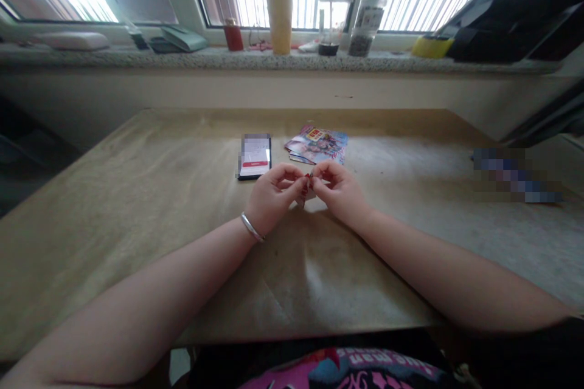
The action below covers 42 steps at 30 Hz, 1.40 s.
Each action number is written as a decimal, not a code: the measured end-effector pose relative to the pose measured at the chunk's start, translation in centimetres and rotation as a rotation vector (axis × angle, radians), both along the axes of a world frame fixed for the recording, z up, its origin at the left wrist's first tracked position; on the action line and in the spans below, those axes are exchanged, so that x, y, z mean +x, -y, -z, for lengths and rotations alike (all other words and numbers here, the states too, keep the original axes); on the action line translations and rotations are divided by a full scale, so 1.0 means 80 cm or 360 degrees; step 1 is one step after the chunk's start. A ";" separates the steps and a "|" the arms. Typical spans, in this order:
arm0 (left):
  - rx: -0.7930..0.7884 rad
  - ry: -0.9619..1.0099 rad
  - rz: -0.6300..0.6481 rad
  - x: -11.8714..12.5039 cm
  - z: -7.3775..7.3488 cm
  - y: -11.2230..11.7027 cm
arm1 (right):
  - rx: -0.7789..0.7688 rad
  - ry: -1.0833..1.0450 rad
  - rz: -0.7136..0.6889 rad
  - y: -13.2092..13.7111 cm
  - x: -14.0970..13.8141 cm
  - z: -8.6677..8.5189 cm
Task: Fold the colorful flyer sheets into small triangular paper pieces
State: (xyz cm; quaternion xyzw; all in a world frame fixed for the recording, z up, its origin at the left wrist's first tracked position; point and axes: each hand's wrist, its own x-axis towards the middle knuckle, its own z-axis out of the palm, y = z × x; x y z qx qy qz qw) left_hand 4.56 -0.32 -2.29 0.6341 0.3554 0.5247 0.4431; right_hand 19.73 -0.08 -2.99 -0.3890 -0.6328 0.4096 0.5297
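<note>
Both my hands meet over the middle of the wooden table (pixel 150 194). My left hand (pixel 272 196), with a silver bangle on the wrist, pinches a small red and white folded piece (pixel 306 189) from the left. My right hand (pixel 340 191) pinches the same piece from the right, fingers curled. Most of the small piece is hidden between my fingertips. Just behind my hands lie a phone (pixel 255 156) with a lit screen and a small pile of colourful printed sheets (pixel 318 144).
A stone windowsill (pixel 137 58) runs along the back with a tall yellowish cup (pixel 278 0), a red can (pixel 233 34), jars, a yellow item and a dark bag (pixel 511 18). A blurred object (pixel 515 176) lies at the table's right. The table's near edge is by my lap.
</note>
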 end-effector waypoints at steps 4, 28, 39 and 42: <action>-0.0068 -0.0023 0.0009 0.000 0.000 0.000 | 0.0014 0.0018 -0.0015 0.001 0.001 0.002; 0.0212 -0.0312 -0.0074 0.001 -0.002 0.000 | 0.0039 0.0141 -0.0032 0.004 -0.001 -0.002; 0.0137 -0.0141 0.0097 0.003 0.006 -0.004 | 0.0101 0.0126 -0.0144 -0.003 0.002 -0.001; 0.0044 -0.0095 0.0197 0.001 0.011 -0.008 | 0.0011 0.0043 -0.0210 -0.009 0.004 0.007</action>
